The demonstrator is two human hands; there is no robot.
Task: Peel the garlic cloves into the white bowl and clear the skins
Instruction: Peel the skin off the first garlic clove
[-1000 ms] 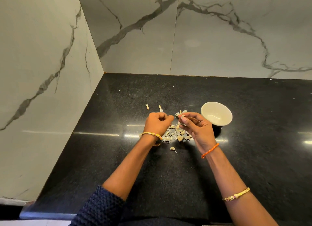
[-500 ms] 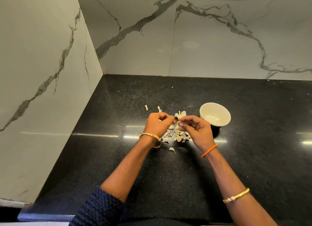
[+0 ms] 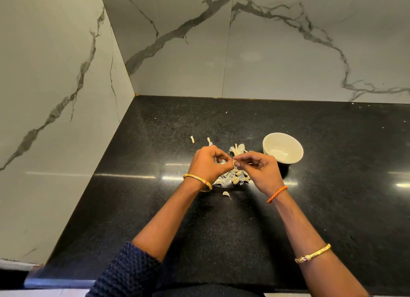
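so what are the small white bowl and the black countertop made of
The small white bowl looks like glazed ceramic, maybe melamine: smooth, opaque, with a soft sheen inside. The black countertop looks like polished granite: fine pale speckles and mirror-like light reflections.

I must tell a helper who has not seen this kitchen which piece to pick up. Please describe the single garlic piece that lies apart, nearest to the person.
Start at the black countertop and find the white bowl. Left of it, under the two hands, lies the pile of garlic skins. The lone piece lies just nearer the person than that pile, between the wrists, touching nothing.
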